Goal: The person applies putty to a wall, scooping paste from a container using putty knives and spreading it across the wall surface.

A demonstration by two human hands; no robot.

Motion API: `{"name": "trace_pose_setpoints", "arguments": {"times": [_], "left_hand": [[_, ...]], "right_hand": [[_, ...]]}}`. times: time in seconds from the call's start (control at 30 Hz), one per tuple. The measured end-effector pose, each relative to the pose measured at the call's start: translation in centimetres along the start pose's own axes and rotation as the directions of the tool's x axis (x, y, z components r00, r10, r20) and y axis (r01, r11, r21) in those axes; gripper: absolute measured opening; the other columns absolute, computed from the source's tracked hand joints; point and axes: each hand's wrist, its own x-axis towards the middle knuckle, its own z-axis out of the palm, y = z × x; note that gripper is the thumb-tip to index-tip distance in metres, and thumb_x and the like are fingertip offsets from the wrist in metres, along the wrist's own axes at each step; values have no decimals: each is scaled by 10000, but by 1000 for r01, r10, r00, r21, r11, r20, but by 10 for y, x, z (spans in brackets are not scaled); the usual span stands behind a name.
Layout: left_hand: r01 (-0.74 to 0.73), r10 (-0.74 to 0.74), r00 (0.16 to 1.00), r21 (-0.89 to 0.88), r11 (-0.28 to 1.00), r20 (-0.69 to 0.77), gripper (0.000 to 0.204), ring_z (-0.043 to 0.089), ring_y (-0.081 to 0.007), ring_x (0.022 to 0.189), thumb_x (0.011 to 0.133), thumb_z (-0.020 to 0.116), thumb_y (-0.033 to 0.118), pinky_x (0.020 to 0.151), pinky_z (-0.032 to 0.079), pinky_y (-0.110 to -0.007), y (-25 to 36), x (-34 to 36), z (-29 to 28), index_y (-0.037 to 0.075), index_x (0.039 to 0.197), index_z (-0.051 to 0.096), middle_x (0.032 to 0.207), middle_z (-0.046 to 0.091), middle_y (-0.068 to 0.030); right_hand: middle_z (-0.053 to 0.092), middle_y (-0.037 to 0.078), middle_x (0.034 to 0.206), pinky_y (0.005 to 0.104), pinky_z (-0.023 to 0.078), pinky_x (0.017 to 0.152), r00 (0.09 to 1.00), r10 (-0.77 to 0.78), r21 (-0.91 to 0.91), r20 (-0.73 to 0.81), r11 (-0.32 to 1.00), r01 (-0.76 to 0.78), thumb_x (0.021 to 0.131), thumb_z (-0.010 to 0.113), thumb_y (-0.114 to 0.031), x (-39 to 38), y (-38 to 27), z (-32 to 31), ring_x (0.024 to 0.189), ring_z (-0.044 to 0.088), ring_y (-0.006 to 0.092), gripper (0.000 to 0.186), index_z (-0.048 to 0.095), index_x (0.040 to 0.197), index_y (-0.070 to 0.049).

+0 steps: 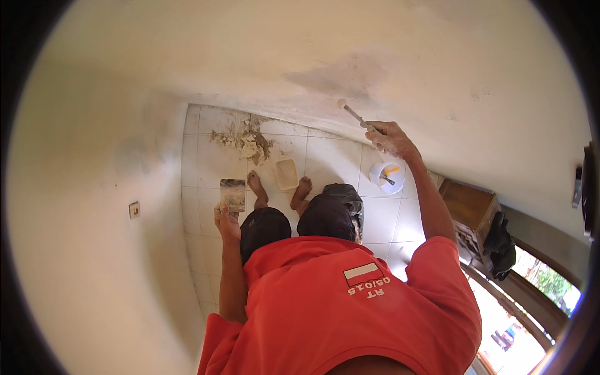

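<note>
**Wall patching partly done**

Head view: below me, a red shirt (337,306). I see the right hand (390,137) gripping a putty knife (353,114) against the wall (375,56), near a grey unfinished patch (337,78). The left hand (226,220) pinches a square trowel (232,194).

The shirt (325,300) is bright red. Floor tiles (331,159) are white, the tub (287,174) cream, the bucket (386,177) white.

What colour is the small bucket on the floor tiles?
White, with an orange-handled tool inside; the bucket shows best in the head view, below the right hand.
</note>
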Motion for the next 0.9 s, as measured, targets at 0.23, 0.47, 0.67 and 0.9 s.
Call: {"name": "trace_pose_setpoints", "arguments": {"times": [0.23,0.47,0.67,0.9], "left_hand": [[-41,42,999,-20,999,22,228,598,-253,1068,938,619,203,888,509,-417,-10,-2,3,72,1087,507,1149,595,-113],[-21,17,998,-81,997,-59,245,598,-242,1056,930,631,210,891,510,-419,-17,-3,14,75,1095,511,1137,598,-103],[21,-24,999,-71,997,-38,264,581,-258,1091,925,629,196,926,482,-433,-19,-1,12,78,1125,505,1183,582,-102],[-13,12,1000,-53,999,-17,251,600,-235,1042,928,640,234,885,507,-410,-14,1,18,80,1076,509,1124,599,-92]], "right_hand": [[501,9,650,263,391,479,988,-50,-119,145,991,67,879,632,-234,3,-43,-23,520,446,86,413,614,1217,3],[565,73,647,319,457,515,990,-138,-319,-22,940,124,864,635,-192,11,-46,-33,536,561,157,237,645,1010,-6],[650,136,705,402,503,534,707,-686,-781,-172,532,326,851,695,-257,8,-22,-37,601,634,301,228,637,916,-47],[689,113,751,385,519,537,588,-756,-865,-286,468,182,837,712,-300,-10,-22,-34,626,662,281,228,660,877,-82]]}}
